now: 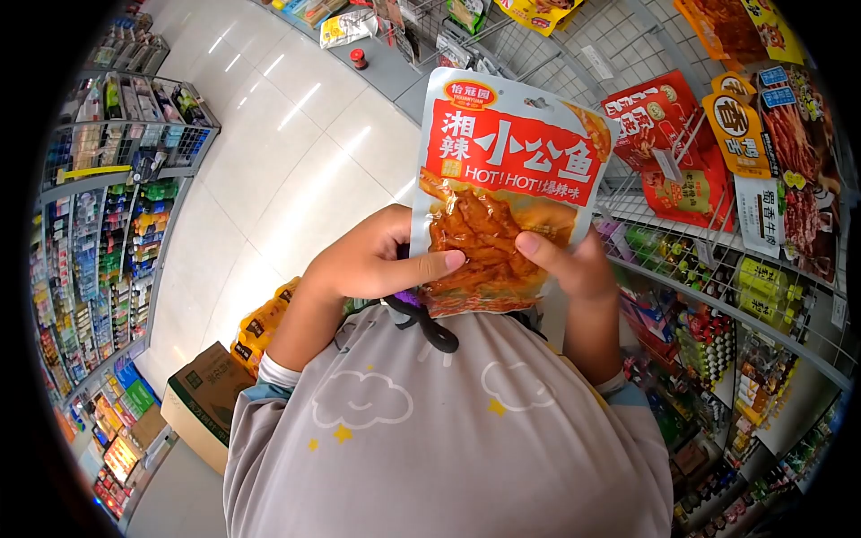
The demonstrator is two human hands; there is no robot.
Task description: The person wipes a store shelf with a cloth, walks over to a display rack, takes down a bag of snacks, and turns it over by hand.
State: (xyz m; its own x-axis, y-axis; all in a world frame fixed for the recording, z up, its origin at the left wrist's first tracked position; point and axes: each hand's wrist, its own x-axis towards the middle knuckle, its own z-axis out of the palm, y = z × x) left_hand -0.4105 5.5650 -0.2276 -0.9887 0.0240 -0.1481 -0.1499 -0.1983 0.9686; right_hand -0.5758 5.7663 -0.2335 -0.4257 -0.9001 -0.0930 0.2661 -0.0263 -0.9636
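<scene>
Upright in front of my body is a red and white snack packet [511,193] with a clear lower part showing brown-orange food. My left hand [369,255] holds its left edge, thumb lying across the front and the other fingers hidden behind. On the right edge my right hand [574,260] grips the same packet, its thumb pressed on the front. The two thumbs are apart. A black cord loop [432,330] with a purple piece hangs just below the packet, over the grey cloud-print cloth [448,421].
Wire racks with hanging snack packets [691,170] stand on the right. Shelves of small goods [108,242] line the left. A cardboard box [208,394] and yellow packs [260,327] sit at the lower left. Pale floor tiles [278,134] run between the shelves.
</scene>
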